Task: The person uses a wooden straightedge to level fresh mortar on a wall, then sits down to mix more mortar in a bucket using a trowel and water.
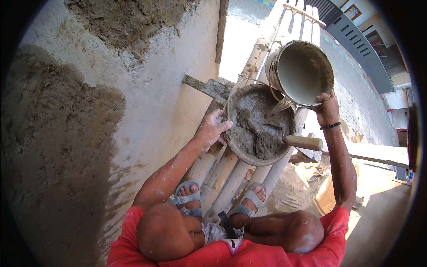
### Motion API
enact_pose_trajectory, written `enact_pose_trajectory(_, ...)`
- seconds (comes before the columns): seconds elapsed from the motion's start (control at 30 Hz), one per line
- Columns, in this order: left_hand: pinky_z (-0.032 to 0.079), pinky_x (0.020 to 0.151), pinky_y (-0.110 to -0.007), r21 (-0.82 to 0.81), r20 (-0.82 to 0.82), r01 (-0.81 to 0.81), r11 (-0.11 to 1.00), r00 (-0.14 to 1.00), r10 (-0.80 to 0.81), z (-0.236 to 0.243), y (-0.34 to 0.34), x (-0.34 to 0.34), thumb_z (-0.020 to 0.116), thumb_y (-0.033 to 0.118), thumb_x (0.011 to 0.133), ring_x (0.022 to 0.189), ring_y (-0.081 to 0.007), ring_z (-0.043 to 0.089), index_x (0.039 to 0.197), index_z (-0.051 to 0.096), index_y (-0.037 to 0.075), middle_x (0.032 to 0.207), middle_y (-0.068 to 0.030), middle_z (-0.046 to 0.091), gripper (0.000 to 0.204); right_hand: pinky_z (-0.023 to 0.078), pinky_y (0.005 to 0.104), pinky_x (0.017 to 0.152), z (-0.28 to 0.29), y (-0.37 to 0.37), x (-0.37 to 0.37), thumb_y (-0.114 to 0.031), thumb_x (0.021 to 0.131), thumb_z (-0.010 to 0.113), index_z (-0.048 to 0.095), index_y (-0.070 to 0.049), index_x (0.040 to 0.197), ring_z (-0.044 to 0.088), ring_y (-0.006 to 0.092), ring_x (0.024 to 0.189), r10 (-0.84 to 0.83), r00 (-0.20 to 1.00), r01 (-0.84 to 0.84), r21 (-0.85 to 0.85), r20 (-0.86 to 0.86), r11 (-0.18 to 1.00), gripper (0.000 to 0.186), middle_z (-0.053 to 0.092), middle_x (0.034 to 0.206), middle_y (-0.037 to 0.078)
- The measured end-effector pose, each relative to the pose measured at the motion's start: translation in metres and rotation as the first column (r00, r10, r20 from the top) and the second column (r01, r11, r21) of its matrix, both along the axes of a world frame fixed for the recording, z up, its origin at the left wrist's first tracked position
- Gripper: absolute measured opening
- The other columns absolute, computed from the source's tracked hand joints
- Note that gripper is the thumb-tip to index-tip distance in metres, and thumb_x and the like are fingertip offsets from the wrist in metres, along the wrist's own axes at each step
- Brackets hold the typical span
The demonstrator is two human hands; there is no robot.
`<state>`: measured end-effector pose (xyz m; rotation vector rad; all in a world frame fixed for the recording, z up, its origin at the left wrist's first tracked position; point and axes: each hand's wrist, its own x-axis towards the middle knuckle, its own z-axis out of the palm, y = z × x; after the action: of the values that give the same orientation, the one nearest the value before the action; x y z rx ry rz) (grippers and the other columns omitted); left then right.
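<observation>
My left hand (212,130) grips the left rim of a round bucket of wet mortar (228,141), thumb over the edge and fingers outside. At the right, my right hand (328,109) is closed on the rim of a second bucket (272,73), which holds cloudy grey water (299,73). That bucket is tilted toward the mortar, and a stream of water (281,105) runs from its lip into it. A trowel's wooden handle (304,142) sticks out over the mortar bucket's right rim; its blade is mostly hidden in the mix.
I squat on a platform of bamboo poles (213,178), sandalled feet on the poles. At the left stands a wall (151,93) with patches of wet plaster (58,133). A mortar-covered board (200,84) lies beside the bucket. Paving (356,84) and a sand heap (289,191) show below.
</observation>
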<state>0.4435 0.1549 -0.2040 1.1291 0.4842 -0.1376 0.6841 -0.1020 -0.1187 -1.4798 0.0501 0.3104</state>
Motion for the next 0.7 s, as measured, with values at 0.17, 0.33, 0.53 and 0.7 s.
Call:
enact_pose_trajectory(0.17, 0.053, 0.046, -0.025, -0.014, -0.014, -0.003, 1.000, 1.000, 0.003, 0.004, 0.001, 0.001, 0.063, 0.022, 0.085, 0.070, -0.0134, 0.062, 0.116, 0.042, 0.000, 0.093, -0.0085, 0.059, 0.043, 0.060, 0.0522, 0.062, -0.022, 0.020, 0.042, 0.008, 0.071, 0.041, 0.037, 0.001, 0.111, 0.062, 0.0331, 0.076, 0.008, 0.979, 0.000, 0.041, -0.203, 0.999, 0.041, 0.052, 0.093, 0.016)
enact_pose_trajectory(0.33, 0.053, 0.045, -0.025, -0.041, -0.035, -0.001, 0.999, 0.999, 0.000, 0.007, 0.001, 0.002, 0.063, 0.020, 0.085, 0.070, -0.0136, 0.062, 0.119, 0.040, -0.001, 0.095, -0.0095, 0.060, 0.046, 0.061, 0.0473, 0.056, -0.069, 0.048, 0.082, 0.008, 0.071, 0.043, 0.036, 0.005, 0.101, 0.062, 0.0392, 0.066, -0.038, 0.947, 0.062, 0.067, -0.320, 0.996, 0.031, 0.052, 0.087, 0.023)
enact_pose_trajectory(0.53, 0.053, 0.047, -0.025, -0.024, -0.080, -0.026, 0.999, 0.997, 0.024, 0.009, 0.001, 0.001, 0.064, 0.020, 0.085, 0.069, -0.0128, 0.062, 0.119, 0.041, 0.001, 0.091, -0.0080, 0.062, 0.045, 0.061, 0.0400, 0.053, -0.102, 0.059, 0.113, 0.002, 0.075, 0.041, 0.039, 0.007, 0.099, 0.061, 0.0370, 0.064, -0.029, 0.929, 0.053, 0.054, -0.370, 0.997, 0.024, 0.053, 0.086, 0.025)
enact_pose_trajectory(0.7, 0.053, 0.046, -0.025, -0.087, -0.052, 0.023, 0.996, 0.998, -0.028, 0.003, 0.004, 0.004, 0.062, 0.017, 0.085, 0.073, -0.0147, 0.062, 0.119, 0.040, -0.002, 0.095, -0.0105, 0.061, 0.045, 0.060, 0.0273, 0.052, -0.084, 0.054, 0.111, -0.010, 0.083, 0.044, 0.037, 0.009, 0.105, 0.065, 0.0409, 0.074, 0.064, 0.942, -0.101, -0.096, -0.328, 0.990, 0.030, 0.057, 0.094, 0.037)
